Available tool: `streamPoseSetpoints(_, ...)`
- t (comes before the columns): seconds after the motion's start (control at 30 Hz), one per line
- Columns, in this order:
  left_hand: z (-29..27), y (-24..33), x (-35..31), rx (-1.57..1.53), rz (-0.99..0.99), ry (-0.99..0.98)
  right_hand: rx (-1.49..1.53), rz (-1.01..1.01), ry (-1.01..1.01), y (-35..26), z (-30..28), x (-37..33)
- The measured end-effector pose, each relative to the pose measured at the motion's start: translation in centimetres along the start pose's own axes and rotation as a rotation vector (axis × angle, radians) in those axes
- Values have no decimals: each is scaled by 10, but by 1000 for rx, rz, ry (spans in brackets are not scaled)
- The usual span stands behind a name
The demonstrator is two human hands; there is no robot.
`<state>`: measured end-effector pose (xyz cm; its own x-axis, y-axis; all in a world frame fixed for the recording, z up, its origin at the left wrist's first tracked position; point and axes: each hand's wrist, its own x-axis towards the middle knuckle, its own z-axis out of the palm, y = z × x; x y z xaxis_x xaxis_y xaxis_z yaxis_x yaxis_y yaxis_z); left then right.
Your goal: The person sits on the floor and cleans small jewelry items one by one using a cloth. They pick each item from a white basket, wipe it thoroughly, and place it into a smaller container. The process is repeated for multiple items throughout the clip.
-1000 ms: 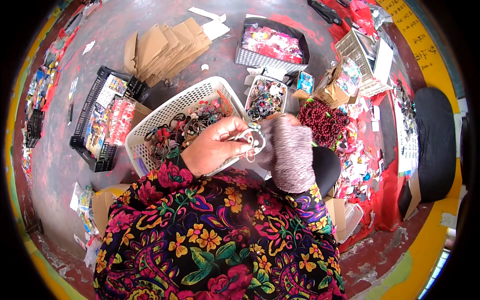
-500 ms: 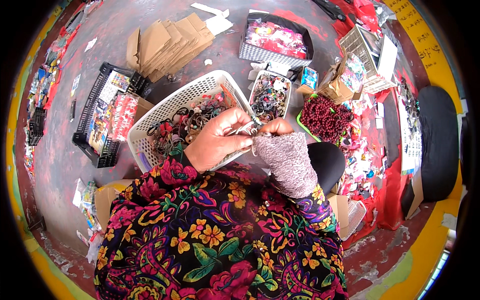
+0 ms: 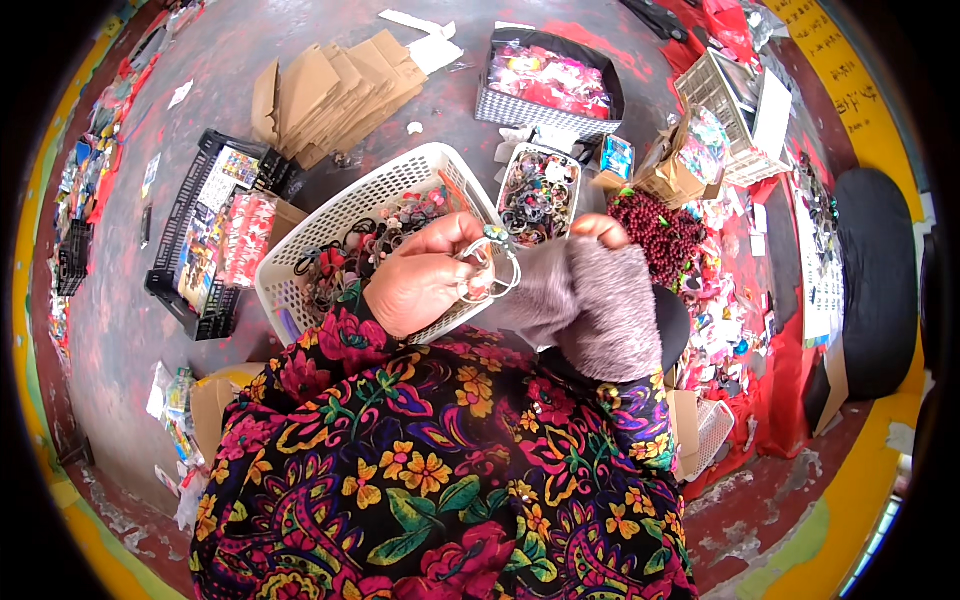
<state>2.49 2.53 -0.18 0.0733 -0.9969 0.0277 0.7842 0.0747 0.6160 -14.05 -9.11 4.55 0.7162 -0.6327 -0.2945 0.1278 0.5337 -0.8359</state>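
Note:
My left hand (image 3: 425, 280) is closed in a pinch on several pale hair ties (image 3: 490, 275), whose loops hang out past the fingers. A small dark greenish ornament (image 3: 496, 234) sits at their top. To the right, my right hand (image 3: 600, 231) shows only bent fingers above a fluffy mauve cuff (image 3: 600, 300); anything in them is hidden. The cuff is smeared by motion. Beneath my left hand stands a large white perforated basket (image 3: 300, 222) with many mixed hair ties (image 3: 352, 250). A smaller white basket (image 3: 513, 165) of hair ties lies just beyond.
Dark red beads (image 3: 660, 238) lie at the right, near a cardboard box (image 3: 683, 160). A black crate (image 3: 185, 225) with packets stands left, folded cardboard (image 3: 335, 95) behind it. A patterned bin (image 3: 530, 110) holds pink packets. A black seat (image 3: 877, 285) is far right.
My right hand has moved right, away from my left hand. The pale hair-tie loops now show open beside my left fingers, where both hands were together before.

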Motion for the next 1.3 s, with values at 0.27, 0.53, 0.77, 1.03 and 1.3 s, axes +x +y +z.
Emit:
streamPoseSetpoints(0.27, 5, -3, -3, 135, -39, -64, -430, -124, -34, -10, 11, 4)
streamPoseSetpoints(0.53, 18, 6, -3, 596, -131, 65, -206, 76, -124, 8, 10, -1)
streamPoseSetpoints(0.77, 11, -1, -2, 535, -91, 17, -448, -244, -131, 16, 3, 0)
streamPoseSetpoints(1.03, 18, 0, 1, 687, -198, 92, -1316, -828, -260, 0, 9, 5)
streamPoseSetpoints(1.3, 22, 4, -1, 656, -145, 198, -1165, -694, -211, -1, 4, 10)
